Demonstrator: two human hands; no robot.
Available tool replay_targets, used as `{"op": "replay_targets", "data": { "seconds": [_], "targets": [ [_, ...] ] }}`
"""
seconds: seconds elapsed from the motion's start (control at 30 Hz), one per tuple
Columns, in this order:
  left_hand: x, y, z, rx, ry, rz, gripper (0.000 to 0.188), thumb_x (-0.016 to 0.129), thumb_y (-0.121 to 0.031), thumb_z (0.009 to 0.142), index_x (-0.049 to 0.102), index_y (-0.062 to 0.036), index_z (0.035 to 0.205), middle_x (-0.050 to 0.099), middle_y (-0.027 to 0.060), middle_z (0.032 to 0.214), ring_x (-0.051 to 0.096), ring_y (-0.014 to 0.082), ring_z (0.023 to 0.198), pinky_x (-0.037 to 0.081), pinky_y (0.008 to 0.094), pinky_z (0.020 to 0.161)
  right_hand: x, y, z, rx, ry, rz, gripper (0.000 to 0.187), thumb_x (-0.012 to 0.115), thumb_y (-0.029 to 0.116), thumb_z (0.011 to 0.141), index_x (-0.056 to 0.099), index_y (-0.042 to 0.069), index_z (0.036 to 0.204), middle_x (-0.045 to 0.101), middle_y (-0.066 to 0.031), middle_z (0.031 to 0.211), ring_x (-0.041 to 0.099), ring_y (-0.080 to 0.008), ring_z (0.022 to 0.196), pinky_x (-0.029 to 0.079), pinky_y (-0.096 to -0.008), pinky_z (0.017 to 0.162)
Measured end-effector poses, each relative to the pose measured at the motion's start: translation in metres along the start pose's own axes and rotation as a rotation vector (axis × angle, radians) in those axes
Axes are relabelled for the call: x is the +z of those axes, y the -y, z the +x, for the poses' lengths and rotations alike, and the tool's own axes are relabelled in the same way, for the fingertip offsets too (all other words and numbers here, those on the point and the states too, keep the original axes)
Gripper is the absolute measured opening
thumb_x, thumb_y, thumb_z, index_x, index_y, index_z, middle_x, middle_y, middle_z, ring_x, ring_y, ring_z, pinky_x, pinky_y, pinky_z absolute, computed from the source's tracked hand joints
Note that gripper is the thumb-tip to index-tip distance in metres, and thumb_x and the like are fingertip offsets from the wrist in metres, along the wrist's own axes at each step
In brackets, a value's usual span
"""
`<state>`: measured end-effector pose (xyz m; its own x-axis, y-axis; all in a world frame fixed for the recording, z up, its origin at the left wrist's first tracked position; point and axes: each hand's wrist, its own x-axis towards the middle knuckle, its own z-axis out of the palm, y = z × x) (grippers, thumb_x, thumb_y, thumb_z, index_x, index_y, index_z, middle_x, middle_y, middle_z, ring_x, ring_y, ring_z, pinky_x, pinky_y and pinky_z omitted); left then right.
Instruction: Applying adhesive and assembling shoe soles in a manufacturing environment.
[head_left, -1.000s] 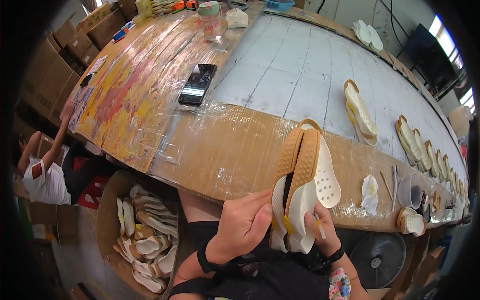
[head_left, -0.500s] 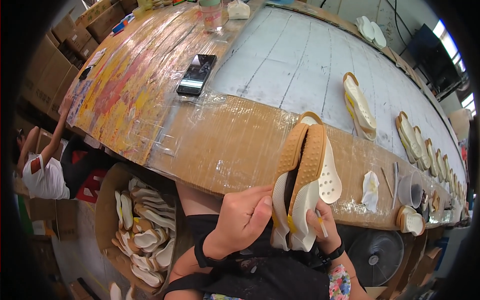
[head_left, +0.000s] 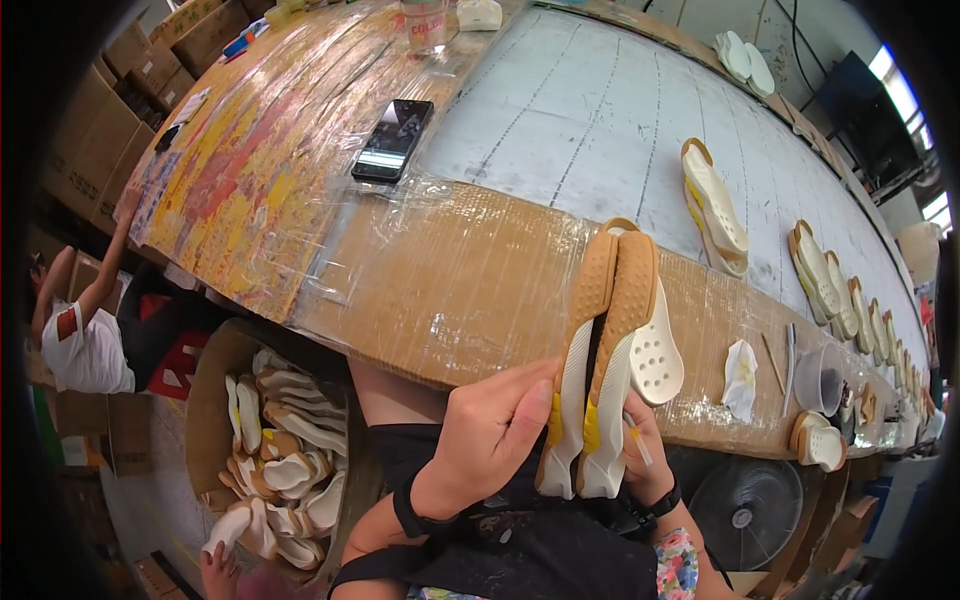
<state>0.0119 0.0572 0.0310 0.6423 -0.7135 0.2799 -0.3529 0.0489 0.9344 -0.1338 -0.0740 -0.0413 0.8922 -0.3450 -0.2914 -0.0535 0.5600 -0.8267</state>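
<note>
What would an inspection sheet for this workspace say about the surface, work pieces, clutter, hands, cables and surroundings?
Surface: film-covered cardboard strip along the near edge of the table.
Work pieces: tan-and-white shoe soles, held side by side.
Clutter: phone, white scrap, clear cup.
Hands: left hand and right hand both grip the shoe soles; right also holds a thin stick.
Cables: dark cable by the far wall.
Surroundings: box of soles, fan, another person at left.

Pale wall [head_left: 703, 16]; bright window [head_left: 881, 62]; grey floor [head_left: 150, 508].

Black apron [head_left: 510, 545], two black wristbands [head_left: 403, 503], multicoloured floral sleeve [head_left: 677, 564] at right
</note>
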Motion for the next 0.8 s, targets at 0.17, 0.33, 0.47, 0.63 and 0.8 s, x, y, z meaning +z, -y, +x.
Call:
{"op": "replay_targets", "data": {
  "seconds": [0.17, 0.33, 0.47, 0.63, 0.8],
  "targets": [
    [-0.003, 0.0, -0.004, -0.183, 0.01, -0.129, 0.028, 0.045, -0.015, 0.089, 0.055, 0.0054, 0.104, 0.061, 0.017, 0.094, 0.059, 0.0192, 0.086, 0.045, 0.0262, 0.072, 0.009, 0.006, -0.002, -0.047, -0.041, -0.031, 0.044, 0.05, 0.015, 0.087, 0.037, 0.0, 0.126, 0.05, -0.0062, 0.117, 0.048, -0.0125, 0.104, 0.039, -0.0272, 0.088],
    [0.027, 0.012, -0.005, -0.189, -0.074, -0.425, 0.043, 0.047, -0.021, 0.089, 0.036, 0.0016, 0.124, 0.053, 0.0115, 0.107, 0.051, 0.0154, 0.099, 0.041, 0.0256, 0.081, 0.028, 0.032, 0.005, -0.287, -0.143, -0.405, 0.054, 0.053, 0.013, 0.085, 0.028, -0.001, 0.131, 0.042, -0.011, 0.126, 0.04, -0.0167, 0.115, 0.03, -0.0276, 0.095],
    [0.029, 0.028, -0.005, -0.411, -0.205, -0.767, 0.05, 0.046, -0.02, 0.09, 0.024, -0.0008, 0.13, 0.047, 0.0095, 0.116, 0.048, 0.0164, 0.105, 0.04, 0.0299, 0.087, 0.041, 0.051, 0.014, -0.392, -0.011, -0.359, 0.066, 0.058, 0.011, 0.081, 0.02, 0.0, 0.134, 0.032, -0.0137, 0.134, 0.034, -0.0204, 0.122, 0.026, -0.0298, 0.099],
    [0.024, 0.025, 0.014, -0.667, -0.118, -1.282, 0.048, 0.036, -0.035, 0.092, 0.029, -0.0049, 0.128, 0.044, 0.0103, 0.123, 0.046, 0.0224, 0.112, 0.04, 0.039, 0.092, 0.06, 0.069, 0.016, -0.545, 0.115, -0.296, 0.087, 0.069, 0.005, 0.07, 0.011, 0.0, 0.135, 0.017, -0.0151, 0.14, 0.022, -0.0238, 0.128, 0.02, -0.0345, 0.104],
    [0.018, 0.051, -0.006, -0.506, -0.066, -1.341, 0.047, 0.04, -0.028, 0.09, 0.029, -0.0044, 0.129, 0.041, 0.0125, 0.126, 0.044, 0.0241, 0.114, 0.037, 0.0398, 0.095, 0.054, 0.042, 0.021, -0.563, 0.079, -0.344, 0.083, 0.07, 0.005, 0.068, 0.019, -0.002, 0.133, 0.028, -0.0165, 0.135, 0.032, -0.0225, 0.123, 0.029, -0.0332, 0.1]
  ]
}}
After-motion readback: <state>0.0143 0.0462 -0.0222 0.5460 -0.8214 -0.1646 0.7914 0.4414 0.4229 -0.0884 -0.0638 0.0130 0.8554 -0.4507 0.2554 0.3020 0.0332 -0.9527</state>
